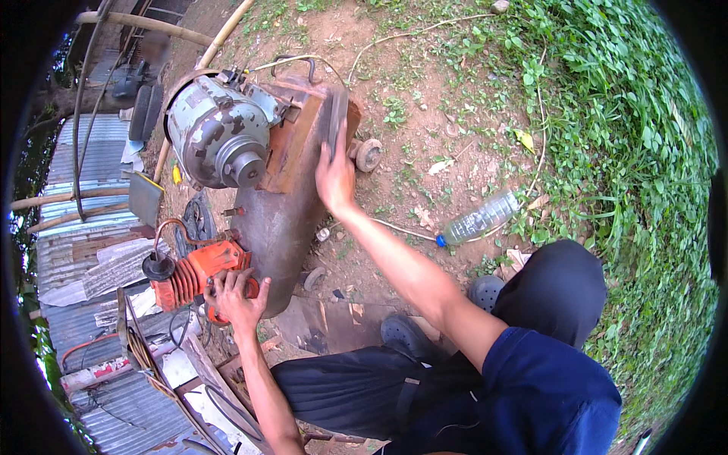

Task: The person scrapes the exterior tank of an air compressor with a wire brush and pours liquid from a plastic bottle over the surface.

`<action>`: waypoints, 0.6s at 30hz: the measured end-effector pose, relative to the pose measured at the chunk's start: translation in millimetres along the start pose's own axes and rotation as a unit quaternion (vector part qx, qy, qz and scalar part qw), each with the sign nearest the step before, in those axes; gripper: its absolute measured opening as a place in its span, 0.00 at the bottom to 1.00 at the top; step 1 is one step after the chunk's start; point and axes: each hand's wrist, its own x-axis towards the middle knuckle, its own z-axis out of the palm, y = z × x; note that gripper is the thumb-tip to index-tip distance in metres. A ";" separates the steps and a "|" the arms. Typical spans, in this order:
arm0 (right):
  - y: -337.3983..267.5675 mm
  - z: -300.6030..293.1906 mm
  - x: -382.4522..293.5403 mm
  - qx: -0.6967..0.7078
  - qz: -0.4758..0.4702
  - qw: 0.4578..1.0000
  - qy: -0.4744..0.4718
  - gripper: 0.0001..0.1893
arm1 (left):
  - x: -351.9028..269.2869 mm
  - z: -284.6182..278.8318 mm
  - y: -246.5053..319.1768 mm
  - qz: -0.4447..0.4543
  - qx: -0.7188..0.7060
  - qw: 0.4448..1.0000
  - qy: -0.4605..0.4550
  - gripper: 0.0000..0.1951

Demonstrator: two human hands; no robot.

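An air compressor lies before me: a worn brown steel tank (273, 227), a grey electric motor (219, 133) with chipped paint and a stepped pulley, and an orange finned compressor pump (196, 273). My left hand (242, 298) grips the pump's near side, its fingers curled over and the thumb spread. Further off, my right hand (336, 179) holds a dark grey flat bar-like piece (336, 116), blurred, against the side of the rusty mounting plate (293, 145) on the tank. What exactly this piece is cannot be told.
A clear plastic bottle (480, 219) with a blue cap lies right of the tank, near a pale cable (543, 125). Small wheels (368, 155) stick out beside the tank. Corrugated metal sheets (85, 153) and bamboo poles (227, 25) stand left. Grass (637, 142) covers the right.
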 end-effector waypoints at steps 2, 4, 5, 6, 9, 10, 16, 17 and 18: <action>47.5 9.3 -45.1 -0.040 -0.062 0.996 0.042 0.36 | 8.3 3.5 9.4 -0.003 -0.012 1.000 0.010 0.18; 79.4 9.3 -102.5 -0.047 0.036 0.994 -0.097 0.37 | 3.0 6.7 7.3 -0.002 -0.011 1.000 0.018 0.18; 87.6 9.9 -106.1 -0.062 0.000 0.995 -0.076 0.37 | 3.8 6.3 4.6 0.002 -0.008 1.000 0.025 0.18; 101.1 10.5 -107.8 -0.081 -0.035 0.995 -0.053 0.37 | 4.5 8.8 5.3 0.005 -0.012 1.000 0.021 0.18; 93.6 8.6 -63.4 -0.079 -0.121 0.989 0.034 0.36 | 4.2 6.5 4.6 0.019 -0.014 1.000 0.017 0.18; 79.3 5.3 -31.8 -0.053 -0.158 0.982 0.085 0.35 | 3.8 7.8 3.7 0.017 -0.017 0.999 0.020 0.18; 25.4 -11.4 20.7 -0.068 -0.073 0.993 0.061 0.34 | -0.9 1.6 -3.0 0.005 -0.001 1.000 0.027 0.19; 52.6 -6.9 5.6 -0.075 -0.163 0.981 0.076 0.35 | 6.4 7.6 2.7 0.017 -0.008 0.999 0.048 0.19; 79.7 -3.8 -7.6 -0.086 -0.252 0.960 0.091 0.37 | 14.4 13.3 9.4 0.011 -0.018 0.999 0.048 0.19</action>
